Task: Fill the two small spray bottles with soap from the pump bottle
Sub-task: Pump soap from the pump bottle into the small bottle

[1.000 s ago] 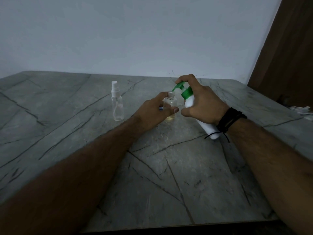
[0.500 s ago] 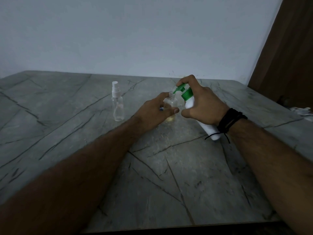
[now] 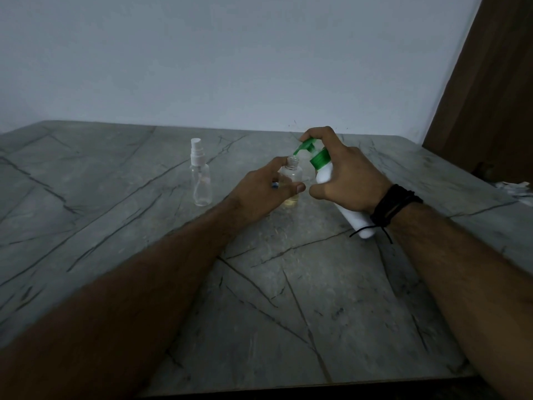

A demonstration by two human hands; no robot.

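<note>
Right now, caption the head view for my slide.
Right hand pumps soap bottle into uncapped bottle held by left hand.

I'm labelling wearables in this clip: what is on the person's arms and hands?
Both forearms are bare, with no sleeves in view. The right wrist carries a stack of black cord bracelets with a loose knotted end hanging off it. The left hand and right hand show no gloves; no rings or watch can be made out.

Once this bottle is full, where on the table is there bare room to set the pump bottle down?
Bare marble table lies near the front edge, between the two forearms. Also bare: the stretch left of the capped spray bottle. It is crowded mid-table, where the left hand holds the open spray bottle and the right hand tilts the pump bottle.
</note>
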